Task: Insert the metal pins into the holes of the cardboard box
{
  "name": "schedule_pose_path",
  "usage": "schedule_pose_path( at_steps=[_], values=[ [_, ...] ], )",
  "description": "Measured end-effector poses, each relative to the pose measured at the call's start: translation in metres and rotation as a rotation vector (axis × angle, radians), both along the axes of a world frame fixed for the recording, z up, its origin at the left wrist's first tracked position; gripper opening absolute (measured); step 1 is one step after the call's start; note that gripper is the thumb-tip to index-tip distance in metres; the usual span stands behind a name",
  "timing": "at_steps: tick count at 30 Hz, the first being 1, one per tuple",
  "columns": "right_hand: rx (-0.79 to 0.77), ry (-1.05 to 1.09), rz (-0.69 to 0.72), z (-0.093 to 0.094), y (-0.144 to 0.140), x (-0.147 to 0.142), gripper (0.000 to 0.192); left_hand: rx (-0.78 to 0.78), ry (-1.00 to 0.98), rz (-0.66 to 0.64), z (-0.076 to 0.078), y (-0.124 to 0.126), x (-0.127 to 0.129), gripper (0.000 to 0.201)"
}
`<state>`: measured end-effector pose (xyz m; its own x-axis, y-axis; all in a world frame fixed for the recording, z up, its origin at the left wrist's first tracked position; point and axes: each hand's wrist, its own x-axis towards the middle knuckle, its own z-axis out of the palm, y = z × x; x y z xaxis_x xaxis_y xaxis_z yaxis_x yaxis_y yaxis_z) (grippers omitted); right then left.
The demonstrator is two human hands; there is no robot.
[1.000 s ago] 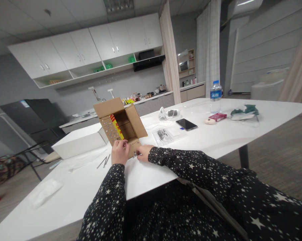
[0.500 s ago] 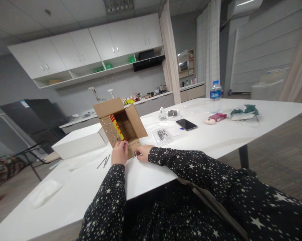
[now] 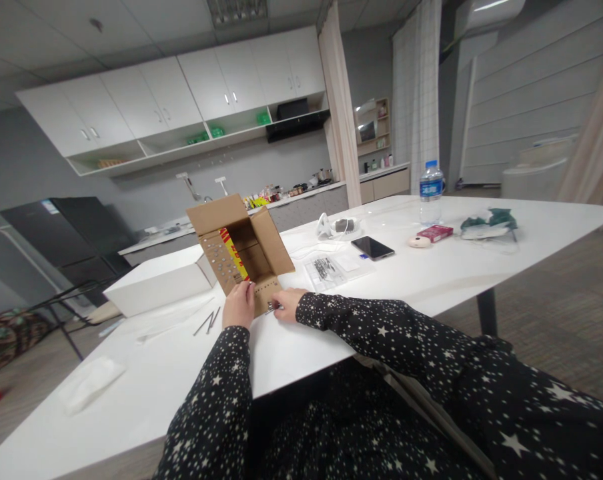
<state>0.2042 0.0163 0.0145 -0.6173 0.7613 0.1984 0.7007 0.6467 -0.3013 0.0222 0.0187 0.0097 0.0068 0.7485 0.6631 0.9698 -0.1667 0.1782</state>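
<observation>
An open cardboard box (image 3: 241, 248) lies on its side on the white table (image 3: 431, 273), its flaps spread and dotted with small holes and metal screws. My left hand (image 3: 238, 304) pinches a small metal piece against the lower flap. My right hand (image 3: 286, 304) rests at the flap's right corner with its fingers closed on a small metal part. Both sleeves are black with white stars.
A white box (image 3: 156, 283) sits left of the cardboard box, with thin metal rods (image 3: 207, 322) in front of it. A plastic bag of screws (image 3: 324, 269), a phone (image 3: 372, 247), a water bottle (image 3: 431, 192) and a red packet (image 3: 434, 233) lie further right.
My left hand has shifted very slightly at the flap's edge. Otherwise nothing has visibly moved.
</observation>
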Motion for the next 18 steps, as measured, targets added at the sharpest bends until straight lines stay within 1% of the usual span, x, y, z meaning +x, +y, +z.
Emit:
schedule_pose_path(
  at_steps=[7, 14, 18],
  values=[
    [0.003, 0.005, 0.006, -0.001, 0.001, 0.0, 0.027, 0.044, -0.061, -0.006, 0.004, -0.004, 0.0, 0.029],
    [0.003, 0.005, -0.01, -0.007, 0.007, -0.003, 0.029, -0.005, -0.114, 0.038, 0.007, -0.007, -0.001, 0.024],
    [0.01, 0.006, -0.011, -0.008, 0.007, -0.003, 0.027, -0.029, -0.132, 0.075, 0.011, -0.009, -0.004, 0.022]
  ],
)
